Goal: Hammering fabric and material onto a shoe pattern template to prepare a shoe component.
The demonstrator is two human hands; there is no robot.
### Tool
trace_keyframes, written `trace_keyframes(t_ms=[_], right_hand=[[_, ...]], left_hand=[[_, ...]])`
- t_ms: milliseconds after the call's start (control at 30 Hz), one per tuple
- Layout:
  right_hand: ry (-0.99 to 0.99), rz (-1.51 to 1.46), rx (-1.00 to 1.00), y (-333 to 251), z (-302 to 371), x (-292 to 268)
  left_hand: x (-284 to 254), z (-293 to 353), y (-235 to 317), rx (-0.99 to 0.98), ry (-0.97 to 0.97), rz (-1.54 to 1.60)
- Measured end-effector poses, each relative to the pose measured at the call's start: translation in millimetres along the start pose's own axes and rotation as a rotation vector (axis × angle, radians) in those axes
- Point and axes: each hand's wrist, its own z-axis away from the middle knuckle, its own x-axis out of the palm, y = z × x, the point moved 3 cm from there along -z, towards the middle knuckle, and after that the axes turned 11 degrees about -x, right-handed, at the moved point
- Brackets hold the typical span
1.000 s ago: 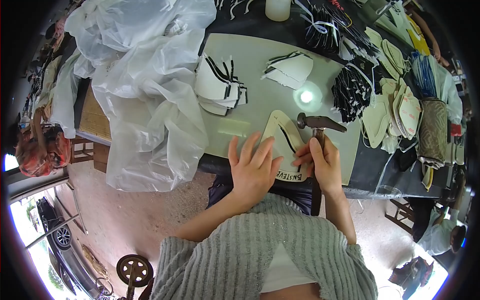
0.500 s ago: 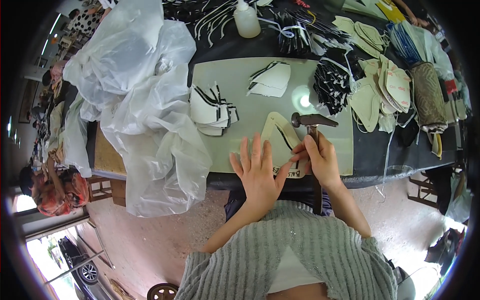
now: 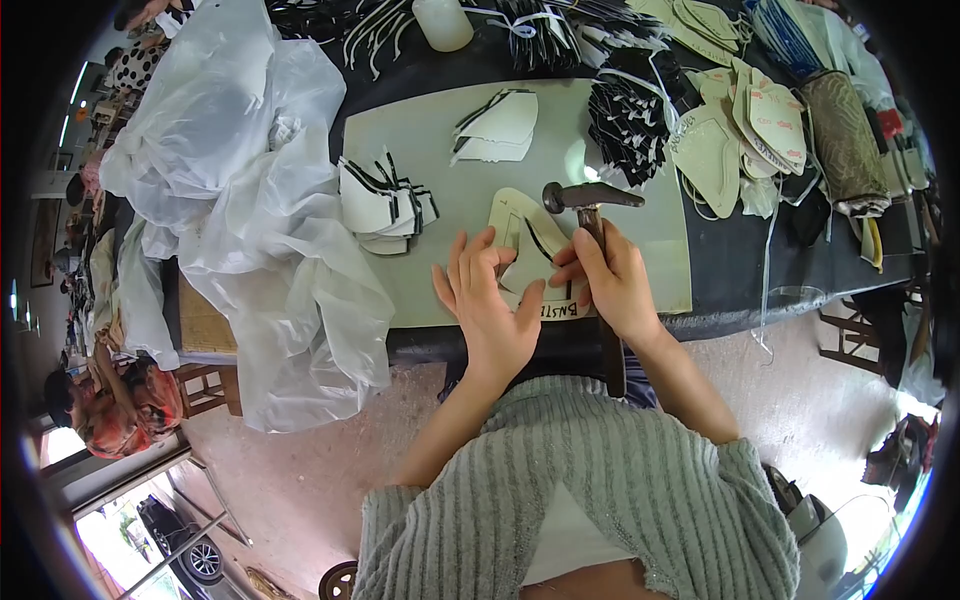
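A cream pattern piece [image 3: 513,203] with an angular cut-out lies on the pale board, under and between my hands. Along the right side of its opening runs a thin black strip [image 3: 537,240]. My left hand [image 3: 492,305] rests on the left of the piece, fingers apart and index finger bent over its edge; it grips nothing. My right hand [image 3: 618,285] is wrapped round the wooden handle of a hammer [image 3: 594,197], its head up beyond the hand and the handle hanging down past the table edge. The right fingertips reach to the pattern piece's right edge.
White black-edged pieces [image 3: 383,212] are stacked left, with another stack [image 3: 500,125] farther back. Bundled black pieces [image 3: 628,125], cream templates [image 3: 710,160] and a rolled patterned fabric [image 3: 845,145] lie right. Clear plastic sheeting [image 3: 270,230] drapes the table's left; a bottle [image 3: 443,24] stands behind.
The left index finger has bent and its fingertip now sits at the cut-out's edge. The right hand still holds the hammer. The whole view has shifted slightly.
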Motion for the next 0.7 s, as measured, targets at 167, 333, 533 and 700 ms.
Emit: trace_keyframes(t_ms=[167,333,533,700], right_hand=[[-0.022,0.019,0.047,-2.6,-2.0,3.4],[0.023,-0.011,0.072,-3.5,0.3,-4.3],[0.027,-0.01,0.032,0.6,-6.8,-2.3],[-0.027,0.012,0.017,-7.1,-3.1,-3.9]], left_hand=[[8.7,13.1,-6.4,0.114,-0.034,0.216],[-66.7,-56.7,-15.6,-0.067,0.387,0.607],[-90.8,-113.5,-49.5,0.218,0.555,-0.433],[-29.3,-140.7,2.9,0.366,0.084,-0.065]])
